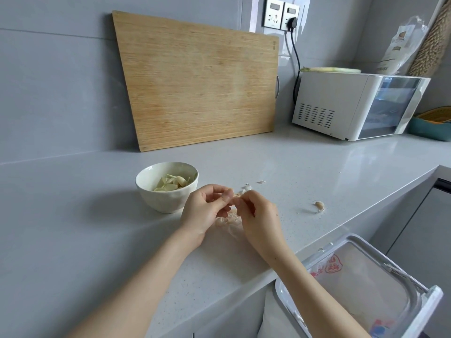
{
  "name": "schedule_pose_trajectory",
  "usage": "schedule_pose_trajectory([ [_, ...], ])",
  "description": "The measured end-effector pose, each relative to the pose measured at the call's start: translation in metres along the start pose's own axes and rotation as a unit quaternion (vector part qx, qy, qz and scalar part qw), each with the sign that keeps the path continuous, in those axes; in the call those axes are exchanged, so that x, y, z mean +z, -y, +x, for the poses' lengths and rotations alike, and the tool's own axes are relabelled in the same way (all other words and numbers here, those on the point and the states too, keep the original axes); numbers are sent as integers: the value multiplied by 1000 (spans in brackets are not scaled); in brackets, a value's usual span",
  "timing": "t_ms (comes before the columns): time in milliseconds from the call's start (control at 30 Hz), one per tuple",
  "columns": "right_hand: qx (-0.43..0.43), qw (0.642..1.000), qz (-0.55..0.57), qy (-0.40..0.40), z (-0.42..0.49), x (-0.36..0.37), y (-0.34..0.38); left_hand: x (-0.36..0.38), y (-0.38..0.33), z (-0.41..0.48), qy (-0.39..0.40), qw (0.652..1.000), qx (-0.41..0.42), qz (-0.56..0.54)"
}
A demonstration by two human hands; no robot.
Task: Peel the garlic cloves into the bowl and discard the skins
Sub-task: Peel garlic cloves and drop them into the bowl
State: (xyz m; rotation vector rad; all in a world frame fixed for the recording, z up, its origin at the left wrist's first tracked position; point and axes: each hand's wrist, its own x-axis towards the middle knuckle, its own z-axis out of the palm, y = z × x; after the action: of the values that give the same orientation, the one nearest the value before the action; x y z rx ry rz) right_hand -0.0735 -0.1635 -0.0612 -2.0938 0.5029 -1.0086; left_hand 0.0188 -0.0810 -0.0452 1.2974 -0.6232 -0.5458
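- A bamboo cutting board leaned upright against the grey wall at the back of the pale speckled stone countertop.
- A white countertop oven with a glass door stood at the far right, with a pale green leek lying on top of it.
- A white lined waste bin stood open below the counter's front edge, under the right forearm.
- Nothing stood between the hands and the white ceramic bowl, which sat just beside the left hand.
- The left hand and right hand met above the counter, fingers curled, the tips of both pinching a small garlic clove between them.
- A heap of papery garlic skins lay on the counter under the hands, partly hidden by them.
- Count: one bowl, holding several peeled garlic cloves too overlapped to number.
- One clove was held, and one unpeeled clove lay alone well to the right.
- A few white skin scraps lay just beyond the fingertips.
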Motion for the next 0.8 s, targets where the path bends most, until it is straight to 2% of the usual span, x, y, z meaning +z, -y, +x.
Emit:
schedule_pose_trajectory([
  [67,24,998,47,15,1,-2,2,0,1,0,-4,1000,17,4],
  [167,45,991,115,50,1,-4,4,-1,1,2,-8,1000,2,-17],
  [233,51,989,119,69,0,-5,3,-3,2,3,-8,1000,-10,-15],
  [333,86,983,143,78,1,-6,2,-2,4,4,0,1000,15,17],
  [433,91,984,121,98,2,-4,5,-1,5,5,3,997,44,57],
  [567,42,992,59,105,0,-1,9,-2,6,6,-2,996,42,75],
  [800,63,991,53,109,2,2,6,1,5,3,-1,998,59,34],
])
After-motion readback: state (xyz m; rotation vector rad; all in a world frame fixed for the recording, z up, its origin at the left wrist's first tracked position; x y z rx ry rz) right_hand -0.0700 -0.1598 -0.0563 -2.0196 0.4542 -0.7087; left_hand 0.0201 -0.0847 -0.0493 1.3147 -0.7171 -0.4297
